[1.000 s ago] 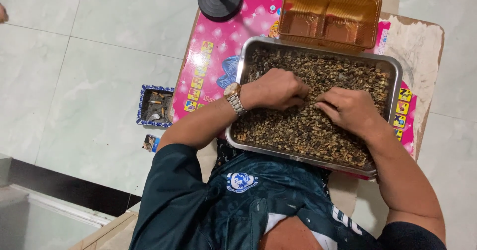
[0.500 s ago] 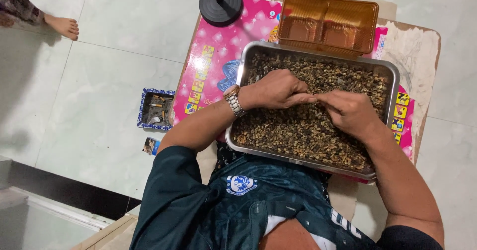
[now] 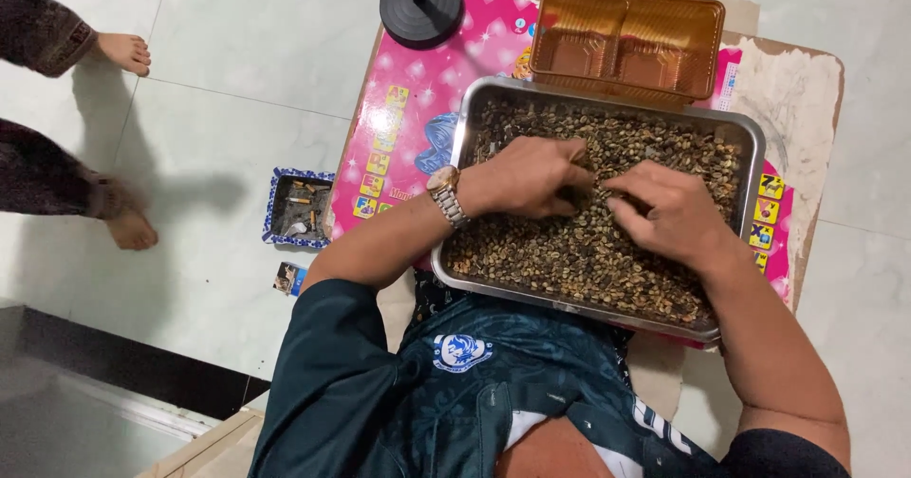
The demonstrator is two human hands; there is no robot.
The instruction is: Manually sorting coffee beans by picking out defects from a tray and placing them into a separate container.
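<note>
A rectangular steel tray [image 3: 455, 260] full of small brown and olive beans [image 3: 560, 250] rests on a low table. My left hand [image 3: 527, 176], with a gold wristwatch [image 3: 445, 193] on its wrist, lies palm down on the beans at the tray's middle, fingers curled into them. My right hand [image 3: 669, 214] lies on the beans just to its right, fingertips pinched together close to the left hand's fingers. Whether either hand holds single beans is hidden.
An empty amber plastic tray [image 3: 626, 39] with two compartments sits behind the steel tray, on a pink printed mat [image 3: 418, 108]. A black round stand base [image 3: 420, 5] is at the back left. A small blue ashtray [image 3: 297, 207] lies on the tiled floor. Another person's bare feet [image 3: 128, 226] stand at the left.
My hands have dropped from pinching together above the beans back onto them. The other person has stepped further into view at the left.
</note>
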